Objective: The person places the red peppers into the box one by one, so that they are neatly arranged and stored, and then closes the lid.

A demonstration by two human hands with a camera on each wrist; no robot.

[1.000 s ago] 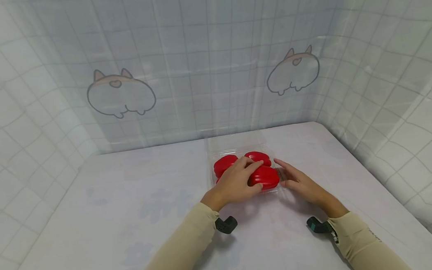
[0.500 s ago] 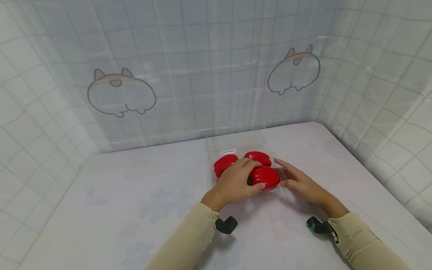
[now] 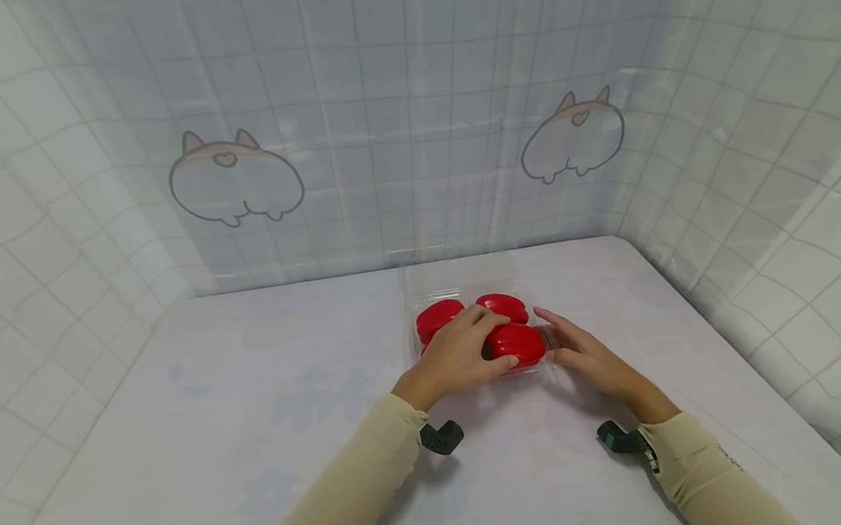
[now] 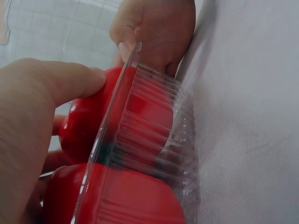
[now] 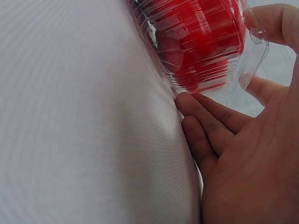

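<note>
In the head view a clear plastic clamshell box (image 3: 457, 273) lies open on the table, its lid folded back. Several glossy red bell peppers sit in it, among them a back-left one (image 3: 438, 317) and a back-right one (image 3: 504, 306). My left hand (image 3: 455, 353) reaches over the box and grips the front-right pepper (image 3: 518, 345), thumb at its near side. Another red pepper is mostly hidden under that hand. My right hand (image 3: 596, 364) rests against the box's right side with its fingers fairly straight, near the rim (image 5: 257, 35) in the right wrist view.
The box stands on a pale, faintly patterned tabletop (image 3: 257, 433). A grid-patterned curtain (image 3: 405, 135) hangs behind the table and down both sides. Dark wrist devices (image 3: 442, 438) show at both sleeves.
Hardly anything differs. Both hands, the peppers and the box keep nearly the same places; only a very slight shift of the view shows.
</note>
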